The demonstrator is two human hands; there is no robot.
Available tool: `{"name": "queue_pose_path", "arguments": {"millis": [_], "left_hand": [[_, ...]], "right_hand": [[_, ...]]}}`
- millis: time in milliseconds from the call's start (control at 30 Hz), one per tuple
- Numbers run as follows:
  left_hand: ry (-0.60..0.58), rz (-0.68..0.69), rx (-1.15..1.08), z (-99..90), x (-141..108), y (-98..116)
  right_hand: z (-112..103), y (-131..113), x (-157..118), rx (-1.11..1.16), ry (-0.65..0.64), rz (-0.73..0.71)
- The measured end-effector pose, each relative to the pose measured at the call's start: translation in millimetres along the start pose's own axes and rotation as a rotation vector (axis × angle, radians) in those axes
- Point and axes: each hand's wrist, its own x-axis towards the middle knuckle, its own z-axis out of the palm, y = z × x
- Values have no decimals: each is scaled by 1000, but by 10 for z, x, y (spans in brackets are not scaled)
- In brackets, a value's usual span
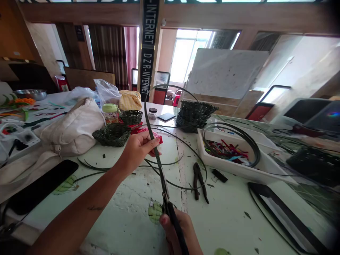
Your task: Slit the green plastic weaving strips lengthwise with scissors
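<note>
Left hand [138, 149] clamped on dark green strip [150, 132], long axis fore-aft; right hand [176, 230] clamped on scissors [165, 194], blades pointing forward

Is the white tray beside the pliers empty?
Not empty: the white tray holds a coil of dark strip and a heap of coloured pieces.

Two hands [138, 150] [177, 230], one pair of scissors [165, 187], one pliers [199, 180], at least three woven baskets [113, 135], one tray [225, 168]
</note>
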Motion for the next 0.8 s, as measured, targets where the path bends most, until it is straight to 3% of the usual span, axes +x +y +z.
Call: {"name": "queue_pose_path", "arguments": {"millis": [467,800], "left_hand": [[-72,-17,-38,49,-44,-35],[-43,7,-56,118,-92,87]], "right_hand": [[-26,13,58,-124,30,-66],[-1,-80,-51,61,61,31]]}}
